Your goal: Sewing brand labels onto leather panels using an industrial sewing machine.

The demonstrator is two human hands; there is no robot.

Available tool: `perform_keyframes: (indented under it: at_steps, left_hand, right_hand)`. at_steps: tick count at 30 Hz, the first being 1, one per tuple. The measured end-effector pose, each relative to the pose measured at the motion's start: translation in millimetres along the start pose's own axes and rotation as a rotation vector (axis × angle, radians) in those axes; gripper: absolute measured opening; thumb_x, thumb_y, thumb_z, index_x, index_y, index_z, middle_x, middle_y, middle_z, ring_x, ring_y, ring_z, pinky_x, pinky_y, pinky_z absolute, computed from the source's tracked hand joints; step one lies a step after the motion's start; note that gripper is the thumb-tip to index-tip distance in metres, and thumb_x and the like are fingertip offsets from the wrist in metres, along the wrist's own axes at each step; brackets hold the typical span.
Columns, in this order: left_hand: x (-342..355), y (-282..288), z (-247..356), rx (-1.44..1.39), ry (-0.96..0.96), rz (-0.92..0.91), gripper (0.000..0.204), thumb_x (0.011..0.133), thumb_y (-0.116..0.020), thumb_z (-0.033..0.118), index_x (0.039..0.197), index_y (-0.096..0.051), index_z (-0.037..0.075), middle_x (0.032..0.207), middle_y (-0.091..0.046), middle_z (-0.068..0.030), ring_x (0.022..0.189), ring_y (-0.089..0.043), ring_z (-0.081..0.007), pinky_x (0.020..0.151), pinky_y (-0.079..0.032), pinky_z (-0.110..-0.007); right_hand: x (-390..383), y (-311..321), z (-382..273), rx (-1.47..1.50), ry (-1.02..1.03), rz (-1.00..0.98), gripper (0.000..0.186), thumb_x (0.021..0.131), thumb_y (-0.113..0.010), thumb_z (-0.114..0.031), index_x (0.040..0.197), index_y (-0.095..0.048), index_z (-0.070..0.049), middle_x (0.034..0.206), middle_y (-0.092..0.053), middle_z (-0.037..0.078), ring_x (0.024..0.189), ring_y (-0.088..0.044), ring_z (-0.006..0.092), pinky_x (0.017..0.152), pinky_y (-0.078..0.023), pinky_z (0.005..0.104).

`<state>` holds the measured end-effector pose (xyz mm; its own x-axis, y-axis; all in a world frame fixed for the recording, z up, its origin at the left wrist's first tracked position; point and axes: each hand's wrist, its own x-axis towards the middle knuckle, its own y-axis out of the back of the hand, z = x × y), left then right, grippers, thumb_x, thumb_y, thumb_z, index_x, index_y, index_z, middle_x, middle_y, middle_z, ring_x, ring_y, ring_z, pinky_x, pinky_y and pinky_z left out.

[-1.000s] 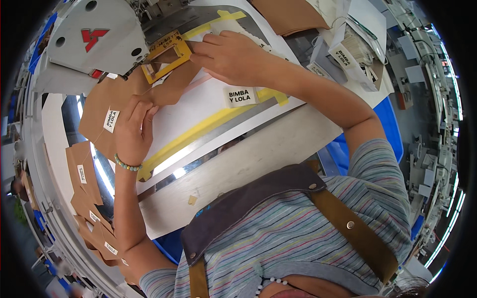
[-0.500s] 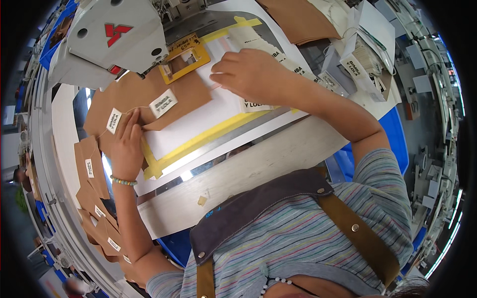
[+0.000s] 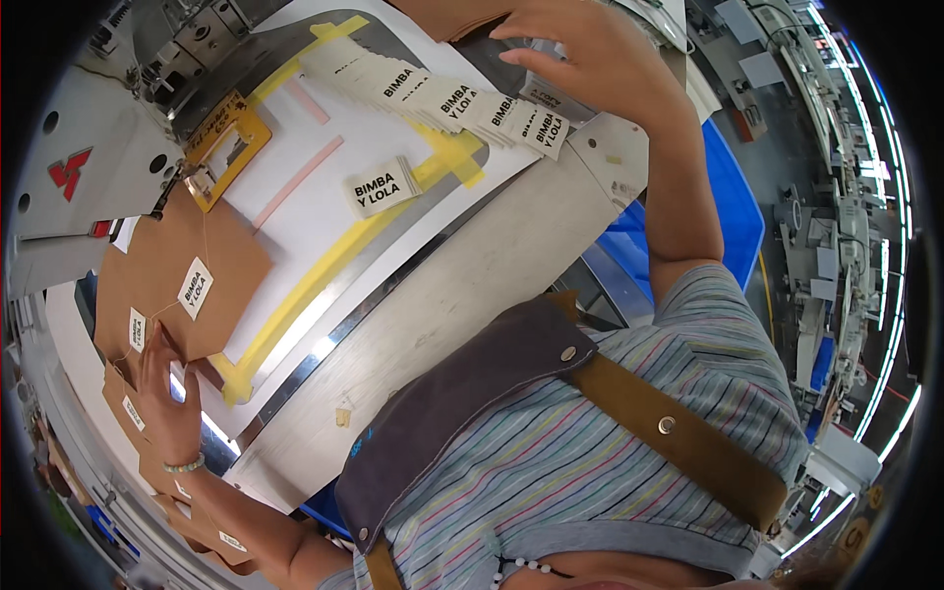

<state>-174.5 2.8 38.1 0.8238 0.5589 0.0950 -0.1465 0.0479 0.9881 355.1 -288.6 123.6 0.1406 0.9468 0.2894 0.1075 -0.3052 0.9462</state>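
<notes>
I'm watching the left hand (image 3: 165, 393) pressing flat, unclenched, on the brown piece (image 3: 182, 285) beside the machine (image 3: 88, 167) — it could skew. Right hand (image 3: 590, 54) is hovering loose over the labels (image 3: 462, 98) — they might scatter.

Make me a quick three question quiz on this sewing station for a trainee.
1. True or false: the left hand rests on a brown leather piece with a white label sewn on it.
2. What is the right hand nearest to? A) the row of white labels B) the yellow clamp frame C) the blue bin
3. What colour is the tape marking the white work surface?

Key: 1 true; 2 A; 3 yellow.
</notes>
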Motion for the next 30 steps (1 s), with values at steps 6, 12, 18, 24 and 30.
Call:
perform_keyframes:
  at_steps: [6, 12, 18, 24, 30]
  left_hand:
    - [55.1, -27.8, 18.4, -0.118, 0.006, 0.170, 0.053, 0.110, -0.055, 0.024, 0.160, -0.051, 0.006, 0.167, -0.050, -0.0141, 0.156, -0.043, -0.0365, 0.127, -0.036, -0.048]
    - [68.8, -65.7, 50.5, 0.082, -0.087, 0.152, 0.072, 0.111, -0.048, 0.047, 0.170, -0.035, 0.009, 0.178, -0.030, -0.0145, 0.166, -0.023, -0.0347, 0.135, -0.014, -0.048]
    - [45.5, -57.6, 65.2, 0.078, -0.023, 0.085, 0.078, 0.109, -0.050, 0.051, 0.172, -0.030, 0.011, 0.180, -0.024, -0.0139, 0.167, -0.017, -0.0359, 0.134, -0.012, -0.053]
    - [28.7, -61.2, 49.0, 0.108, 0.048, 0.097, 0.077, 0.109, -0.049, 0.052, 0.174, -0.028, 0.014, 0.181, -0.023, -0.0153, 0.167, -0.016, -0.0375, 0.134, -0.013, -0.053]
    - [16.8, -60.5, -13.7, 0.098, 0.220, 0.106, 0.076, 0.111, -0.046, 0.052, 0.174, -0.028, 0.014, 0.180, -0.024, -0.0168, 0.167, -0.018, -0.0379, 0.133, -0.014, -0.052]
  right_hand:
    - [-22.3, -13.1, 18.9, 0.060, -0.124, -0.020, 0.028, 0.093, -0.079, -0.022, 0.116, -0.080, -0.007, 0.121, -0.076, 0.011, 0.110, -0.073, 0.0316, 0.094, -0.058, 0.0427]
    - [-52.6, -26.5, 38.6, 0.017, -0.087, -0.186, 0.049, 0.088, -0.082, -0.021, 0.134, -0.073, -0.008, 0.131, -0.074, 0.010, 0.111, -0.074, 0.0280, 0.093, -0.059, 0.0424]
    - [-52.1, -38.5, 29.6, 0.269, -0.286, -0.367, 0.059, 0.083, -0.089, -0.020, 0.137, -0.068, -0.008, 0.116, -0.067, 0.005, 0.088, -0.070, 0.0176, 0.082, -0.060, 0.0338]
    - [-26.2, -55.5, 7.9, 0.641, -0.484, -0.357, 0.044, 0.082, -0.091, -0.029, 0.115, -0.071, -0.006, 0.098, -0.058, 0.006, 0.084, -0.065, 0.0186, 0.074, -0.054, 0.0347]
    - [10.8, -88.7, 0.0, 0.505, -0.259, -0.201, 0.043, 0.084, -0.090, -0.030, 0.111, -0.070, -0.004, 0.102, -0.062, 0.008, 0.083, -0.065, 0.0206, 0.073, -0.054, 0.0338]
